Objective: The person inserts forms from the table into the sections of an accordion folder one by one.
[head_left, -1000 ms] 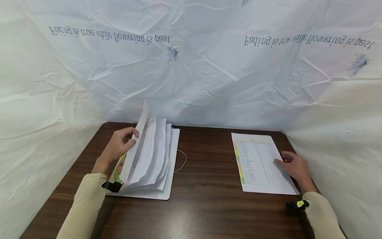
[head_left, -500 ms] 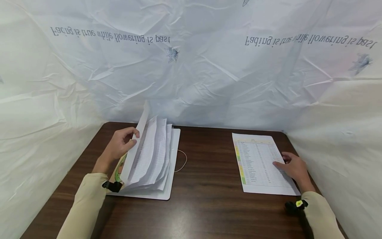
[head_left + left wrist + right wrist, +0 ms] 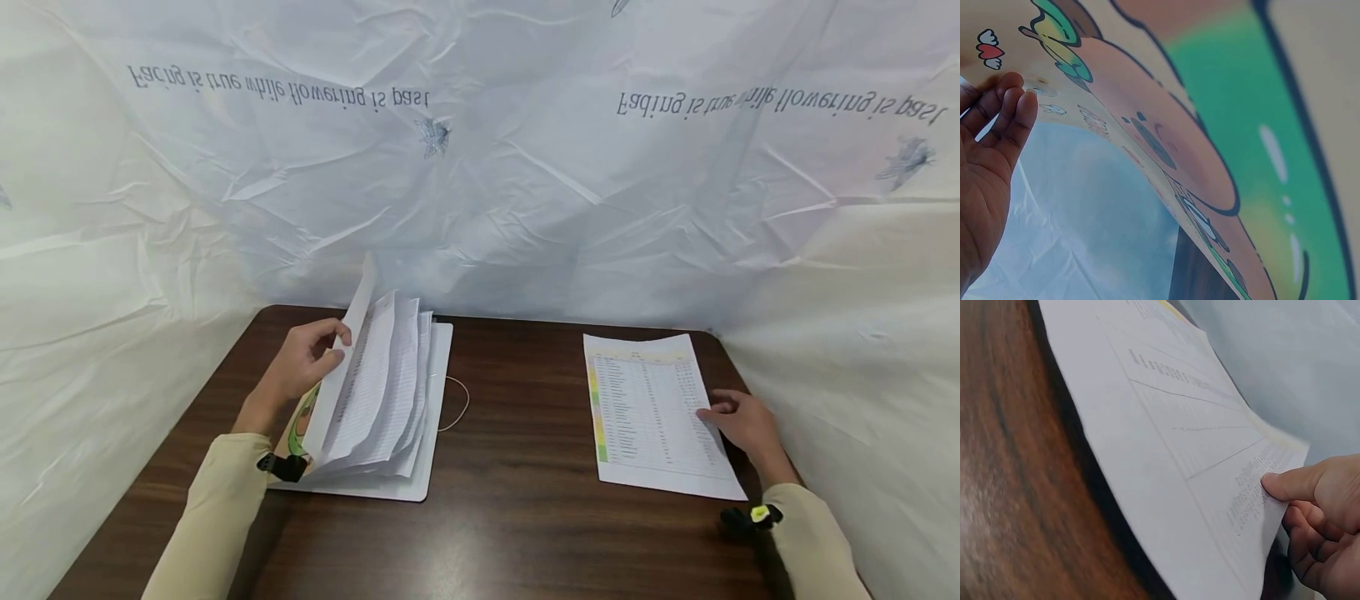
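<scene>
At the left of the table, my left hand [image 3: 302, 362] pinches the edge of the raised cover of a folder [image 3: 438, 400]. The cover's outer side carries a cartoon print [image 3: 1147, 125], seen close up in the left wrist view. Under the cover, several printed sheets [image 3: 390, 383] fan upward. My right hand [image 3: 746, 421] pinches the right edge of a single printed sheet [image 3: 652, 417] with a table and a coloured left column. In the right wrist view the thumb lies on the printed side of this sheet [image 3: 1147, 437], and the paper bends up from the table.
The dark wooden table [image 3: 525, 533] reaches to white plastic sheeting [image 3: 510, 192], which hangs at the back and both sides. A thin cord loop [image 3: 463, 404] lies beside the folder's right edge.
The single sheet has turned slightly; its top right corner has lifted and its lower edge has shifted left and toward me. My left hand and the folder stay as they were.
</scene>
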### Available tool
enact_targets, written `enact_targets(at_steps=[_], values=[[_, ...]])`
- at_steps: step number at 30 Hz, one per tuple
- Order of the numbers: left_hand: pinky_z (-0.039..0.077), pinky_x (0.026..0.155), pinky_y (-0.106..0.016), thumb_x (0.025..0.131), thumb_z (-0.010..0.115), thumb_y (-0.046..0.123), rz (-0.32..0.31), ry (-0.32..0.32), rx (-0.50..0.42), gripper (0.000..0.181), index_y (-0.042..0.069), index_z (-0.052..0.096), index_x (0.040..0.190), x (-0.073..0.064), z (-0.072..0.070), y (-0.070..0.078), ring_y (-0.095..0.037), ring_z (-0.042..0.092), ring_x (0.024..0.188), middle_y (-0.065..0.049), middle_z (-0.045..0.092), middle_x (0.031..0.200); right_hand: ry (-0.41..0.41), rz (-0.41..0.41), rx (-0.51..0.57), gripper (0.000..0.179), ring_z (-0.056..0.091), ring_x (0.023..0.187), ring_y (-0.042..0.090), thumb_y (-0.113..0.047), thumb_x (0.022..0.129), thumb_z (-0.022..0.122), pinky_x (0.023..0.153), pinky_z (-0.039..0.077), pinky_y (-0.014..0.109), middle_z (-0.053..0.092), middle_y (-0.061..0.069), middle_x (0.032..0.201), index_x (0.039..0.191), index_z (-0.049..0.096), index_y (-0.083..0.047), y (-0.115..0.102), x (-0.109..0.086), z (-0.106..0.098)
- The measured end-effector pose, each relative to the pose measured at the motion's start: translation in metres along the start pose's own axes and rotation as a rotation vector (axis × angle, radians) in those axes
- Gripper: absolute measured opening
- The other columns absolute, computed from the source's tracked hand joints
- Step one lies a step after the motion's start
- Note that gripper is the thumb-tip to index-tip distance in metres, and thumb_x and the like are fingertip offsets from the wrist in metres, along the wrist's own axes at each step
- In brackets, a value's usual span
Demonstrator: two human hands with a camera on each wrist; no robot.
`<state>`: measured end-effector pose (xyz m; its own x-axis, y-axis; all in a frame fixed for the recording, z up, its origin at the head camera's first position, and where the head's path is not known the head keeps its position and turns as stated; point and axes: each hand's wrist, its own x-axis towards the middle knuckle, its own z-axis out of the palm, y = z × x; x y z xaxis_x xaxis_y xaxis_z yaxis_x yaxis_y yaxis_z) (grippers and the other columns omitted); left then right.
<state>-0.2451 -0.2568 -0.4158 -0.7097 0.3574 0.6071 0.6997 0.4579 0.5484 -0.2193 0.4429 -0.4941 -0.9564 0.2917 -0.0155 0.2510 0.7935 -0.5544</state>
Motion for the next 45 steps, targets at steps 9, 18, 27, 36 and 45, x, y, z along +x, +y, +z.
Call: enact_targets(at_steps=[9,18,27,36,45], values=[[0.040,0.056,-0.026,0.084,0.056,-0.004,0.012,0.001,0.005,0.020,0.009,0.065,0.096,0.001,-0.001,-0.001,-0.009,0.046,0.067,0.001,0.058,0.086,-0.037,-0.045,0.018,0.052,0.058,0.087,0.033,-0.022,0.095,0.069,0.062,0.042,0.029,0.064,0.028,0.106,0.130,0.057,0.014,0.005,-0.002,-0.003],[0.041,0.056,-0.028,0.084,0.054,-0.006,-0.008,-0.007,-0.006,0.020,0.008,0.064,0.095,0.000,-0.001,-0.001,-0.009,0.046,0.067,0.001,0.055,0.083,-0.060,-0.020,0.076,0.049,0.058,0.093,0.035,-0.024,0.095,0.069,0.065,0.044,0.029,0.061,0.030,0.113,0.125,0.058,0.012,0.005,-0.006,-0.006],[0.040,0.056,-0.028,0.085,0.054,-0.003,0.009,0.001,-0.005,0.018,0.009,0.064,0.094,-0.001,0.000,-0.002,-0.009,0.045,0.064,0.001,0.057,0.082,-0.134,-0.011,0.164,0.057,0.062,0.085,0.021,-0.035,0.099,0.064,0.066,0.049,0.028,0.068,0.024,0.110,0.131,0.055,0.012,-0.004,-0.011,-0.010],[0.039,0.054,-0.032,0.082,0.054,-0.006,0.026,0.002,-0.005,0.019,0.006,0.064,0.094,0.001,-0.001,-0.004,-0.008,0.043,0.063,0.000,0.055,0.081,-0.187,-0.010,0.236,0.067,0.063,0.088,0.018,-0.045,0.099,0.062,0.072,0.052,0.032,0.068,0.020,0.115,0.138,0.051,0.008,-0.032,-0.021,-0.013],[0.039,0.055,-0.033,0.086,0.055,-0.002,0.019,0.005,0.000,0.017,0.008,0.064,0.095,-0.001,-0.003,-0.003,-0.008,0.044,0.067,0.001,0.054,0.080,-0.213,-0.077,0.455,0.063,0.068,0.082,0.009,-0.033,0.099,0.066,0.069,0.057,0.031,0.071,0.010,0.108,0.139,0.047,0.013,-0.058,-0.029,-0.009]])
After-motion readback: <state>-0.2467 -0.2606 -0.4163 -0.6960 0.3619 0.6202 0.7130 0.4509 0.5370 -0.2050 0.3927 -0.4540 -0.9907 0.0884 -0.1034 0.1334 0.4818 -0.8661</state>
